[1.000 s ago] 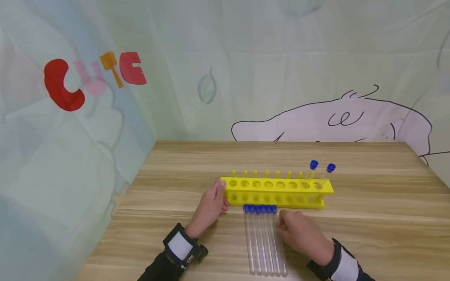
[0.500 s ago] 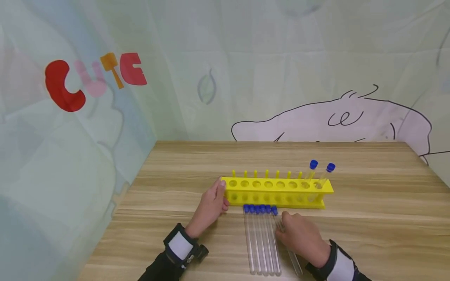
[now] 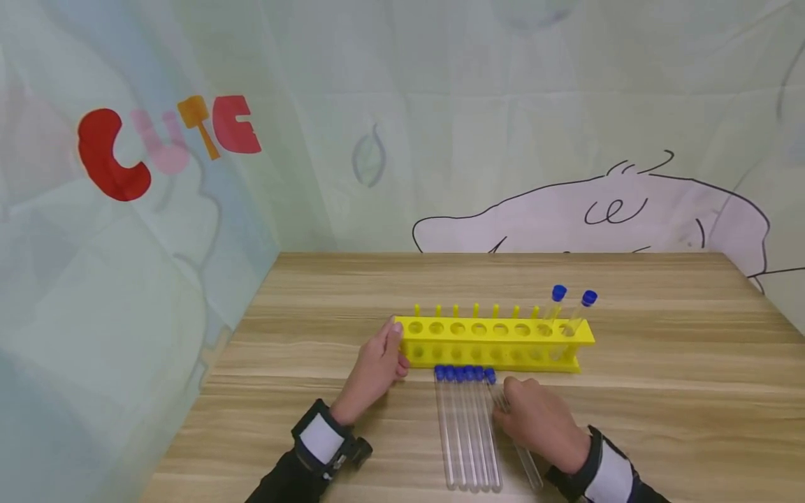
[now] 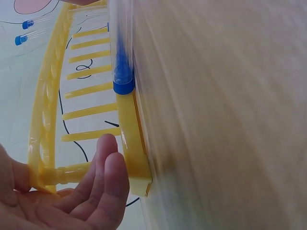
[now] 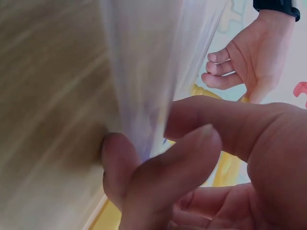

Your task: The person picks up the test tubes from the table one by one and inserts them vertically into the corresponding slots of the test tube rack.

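A yellow test tube rack (image 3: 465,341) stands on the table, its left end held by my left hand (image 3: 374,367). In the left wrist view the thumb side of that hand (image 4: 96,191) meets the rack's end post. My right hand (image 3: 542,423) pinches a clear blue-capped test tube (image 3: 528,467), which lies slanted, cap toward the rack. Large in the right wrist view, the tube (image 5: 144,72) runs down between thumb and fingers. Several like test tubes (image 3: 465,433) lie side by side just left of it, caps along the rack's front edge.
Two capped test tubes, one with its cap (image 3: 559,293) farther left and one with its cap (image 3: 589,298) at the end, lean in the rack's right holes. Yellow pegs (image 3: 476,310) line its back. A printed cloth (image 3: 352,105) hangs behind the wooden table (image 3: 679,391).
My right hand has taken hold of the rightmost test tube and swung its lower end to the right, apart from the row. My left hand has stayed on the rack.
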The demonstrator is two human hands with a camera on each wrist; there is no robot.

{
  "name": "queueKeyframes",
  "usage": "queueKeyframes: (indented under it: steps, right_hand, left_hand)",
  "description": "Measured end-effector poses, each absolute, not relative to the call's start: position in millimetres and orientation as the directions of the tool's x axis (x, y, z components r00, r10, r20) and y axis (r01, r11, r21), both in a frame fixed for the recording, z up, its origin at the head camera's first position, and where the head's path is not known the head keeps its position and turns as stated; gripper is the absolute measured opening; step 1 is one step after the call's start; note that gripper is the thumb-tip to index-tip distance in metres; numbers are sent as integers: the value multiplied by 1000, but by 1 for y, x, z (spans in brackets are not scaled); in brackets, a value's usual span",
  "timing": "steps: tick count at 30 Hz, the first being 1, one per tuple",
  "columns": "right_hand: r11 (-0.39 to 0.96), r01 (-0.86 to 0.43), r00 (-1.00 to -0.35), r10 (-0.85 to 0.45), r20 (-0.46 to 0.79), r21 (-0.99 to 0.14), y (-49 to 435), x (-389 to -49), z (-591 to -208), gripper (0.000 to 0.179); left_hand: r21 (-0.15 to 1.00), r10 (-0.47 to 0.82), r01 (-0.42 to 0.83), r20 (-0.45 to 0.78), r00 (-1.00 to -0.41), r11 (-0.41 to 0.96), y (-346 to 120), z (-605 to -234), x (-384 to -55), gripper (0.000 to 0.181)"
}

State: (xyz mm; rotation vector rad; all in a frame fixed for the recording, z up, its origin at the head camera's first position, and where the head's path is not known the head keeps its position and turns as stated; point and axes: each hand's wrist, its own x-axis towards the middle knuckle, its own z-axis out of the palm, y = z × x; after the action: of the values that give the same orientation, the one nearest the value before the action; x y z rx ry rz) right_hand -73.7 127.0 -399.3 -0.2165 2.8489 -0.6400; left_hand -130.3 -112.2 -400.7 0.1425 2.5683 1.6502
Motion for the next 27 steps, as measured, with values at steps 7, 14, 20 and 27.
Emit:
queueKeyframes:
  steps: [7, 14, 20, 27]
  right_hand:
    - [861, -54, -975, -155, -160, -505, 130, -75, -392, 17]
    - [861, -44, -976, -145, -161, -507, 133, -71, -379, 17]
    - [871, -51, -980, -139, -145, -489, 134, -69, -368, 19]
    - [852, -8, -975, -122, -184, -523, 135, -69, -355, 18]
  left_hand:
    - [906, 124, 32, -23, -992, 422, -113, -402, -131, 57]
    - [904, 123, 31, -24, -992, 426, -112, -402, -131, 57]
    - [906, 130, 30, -28, -991, 422, -112, -403, -131, 58]
    - [913, 133, 32, -24, -991, 406, -113, -404, -131, 56]
